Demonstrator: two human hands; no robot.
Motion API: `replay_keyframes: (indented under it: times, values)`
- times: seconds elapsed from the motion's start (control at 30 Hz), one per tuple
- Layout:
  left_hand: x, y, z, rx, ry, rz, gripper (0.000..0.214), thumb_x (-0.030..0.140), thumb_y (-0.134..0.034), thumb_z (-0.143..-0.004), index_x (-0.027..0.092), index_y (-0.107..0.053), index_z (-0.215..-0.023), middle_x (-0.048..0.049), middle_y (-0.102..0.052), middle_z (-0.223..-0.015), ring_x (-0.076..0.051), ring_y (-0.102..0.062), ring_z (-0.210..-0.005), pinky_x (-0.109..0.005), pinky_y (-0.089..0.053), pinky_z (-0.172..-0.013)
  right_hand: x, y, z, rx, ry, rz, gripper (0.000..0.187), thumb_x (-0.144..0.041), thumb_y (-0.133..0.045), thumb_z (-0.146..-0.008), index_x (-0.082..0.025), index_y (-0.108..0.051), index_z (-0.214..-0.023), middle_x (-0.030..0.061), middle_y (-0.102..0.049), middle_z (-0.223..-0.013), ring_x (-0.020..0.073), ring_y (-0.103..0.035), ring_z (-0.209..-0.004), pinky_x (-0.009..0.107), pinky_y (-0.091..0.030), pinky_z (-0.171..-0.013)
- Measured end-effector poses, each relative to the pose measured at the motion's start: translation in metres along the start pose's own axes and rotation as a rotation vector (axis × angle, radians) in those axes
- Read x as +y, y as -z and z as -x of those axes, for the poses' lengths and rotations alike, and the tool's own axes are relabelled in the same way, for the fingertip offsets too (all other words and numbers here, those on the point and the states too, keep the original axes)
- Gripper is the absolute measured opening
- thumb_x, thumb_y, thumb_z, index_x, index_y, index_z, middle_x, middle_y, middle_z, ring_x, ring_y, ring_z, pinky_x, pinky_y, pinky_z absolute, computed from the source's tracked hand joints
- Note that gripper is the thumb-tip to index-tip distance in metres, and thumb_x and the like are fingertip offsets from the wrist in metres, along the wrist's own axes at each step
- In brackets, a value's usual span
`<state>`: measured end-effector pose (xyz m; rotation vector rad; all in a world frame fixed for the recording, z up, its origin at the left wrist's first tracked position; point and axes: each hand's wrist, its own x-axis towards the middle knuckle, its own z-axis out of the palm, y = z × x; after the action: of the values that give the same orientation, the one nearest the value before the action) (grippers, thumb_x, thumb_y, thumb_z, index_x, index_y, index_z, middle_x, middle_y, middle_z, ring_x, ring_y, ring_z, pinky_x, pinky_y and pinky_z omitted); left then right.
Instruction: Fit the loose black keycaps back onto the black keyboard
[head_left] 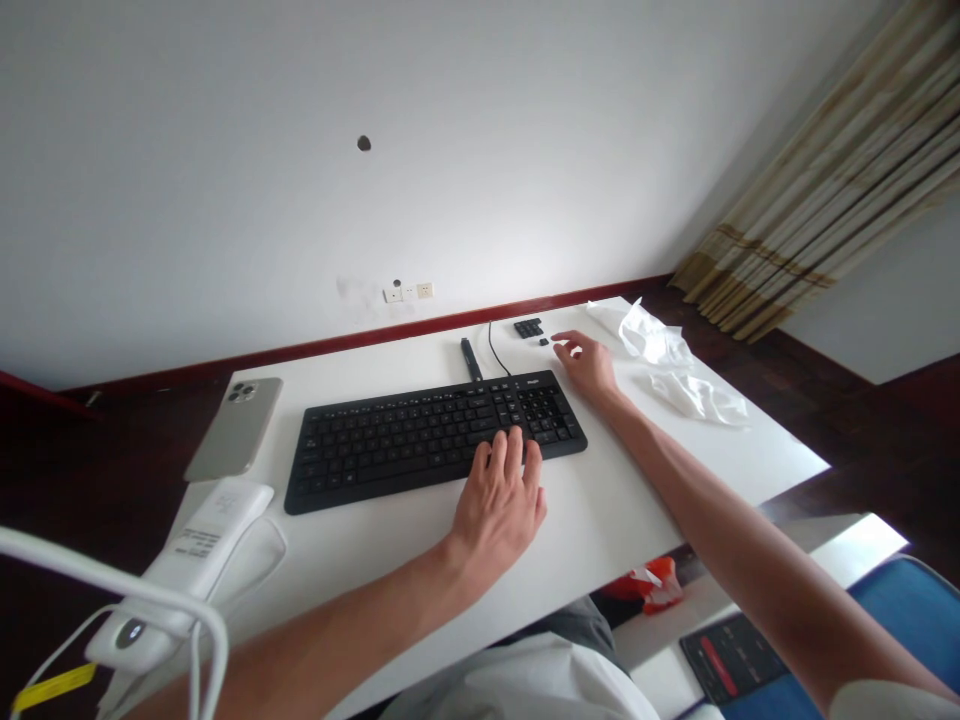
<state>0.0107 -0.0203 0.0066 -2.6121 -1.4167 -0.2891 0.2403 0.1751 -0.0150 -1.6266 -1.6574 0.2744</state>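
Note:
A black keyboard [405, 447] lies on the white table. My left hand [501, 500] rests on its front edge, fingers stretched over the lower keys left of the number pad. Beyond the keyboard's right end, my right hand [589, 365] hovers or rests low at the tabletop, thumb and forefinger apart with nothing visible between them. Just left of those fingertips is a single loose black keycap [544, 342]. A small block of black keycaps [529, 328] sits slightly farther back. Behind the keyboard lies a slim black stick-like item [470, 358], whose kind I cannot make out.
Crumpled clear plastic wrapping [652, 338] covers part of the table's right side. At the left are a phone [235, 428], face down, and a white power strip [180, 570] with cables. A thin black cable [495, 345] runs off the back edge towards the wall.

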Motion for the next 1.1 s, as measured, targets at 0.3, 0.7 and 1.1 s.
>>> replay_keyframes:
  times: [0.3,0.7,1.1]
  values:
    - [0.009,-0.002,0.006,-0.018,0.007,-0.077,0.059,0.037,-0.052,-0.103,0.006,-0.050,-0.152,-0.0260,-0.051,-0.154,-0.036,-0.053,-0.135,-0.047,-0.051,-0.104,-0.005,-0.006,0.005,-0.080,0.126,0.328,0.045,-0.026,-0.052,-0.095,-0.028,-0.072,-0.135,0.0092,-0.075,-0.116,0.0260,-0.070,-0.087,0.036,-0.052,-0.080]
    - [0.005,0.003,0.004,-0.019,-0.030,-0.047,0.056,0.035,-0.052,-0.102,0.005,-0.052,-0.150,-0.0275,-0.053,-0.152,-0.035,-0.056,-0.128,-0.047,-0.053,-0.099,-0.005,-0.004,0.006,-0.063,0.192,0.289,0.036,-0.025,-0.054,-0.093,-0.021,-0.078,-0.120,0.0095,-0.076,-0.112,0.0248,-0.070,-0.085,0.036,-0.052,-0.085]
    - [-0.002,0.004,0.006,-0.011,-0.052,-0.005,0.060,0.038,-0.055,-0.101,0.005,-0.051,-0.151,-0.0260,-0.051,-0.153,-0.034,-0.053,-0.129,-0.045,-0.050,-0.100,0.001,0.003,-0.002,-0.065,0.196,0.257,0.019,-0.024,-0.063,-0.087,-0.018,-0.078,-0.094,0.0106,-0.077,-0.101,0.0241,-0.068,-0.081,0.035,-0.050,-0.081]
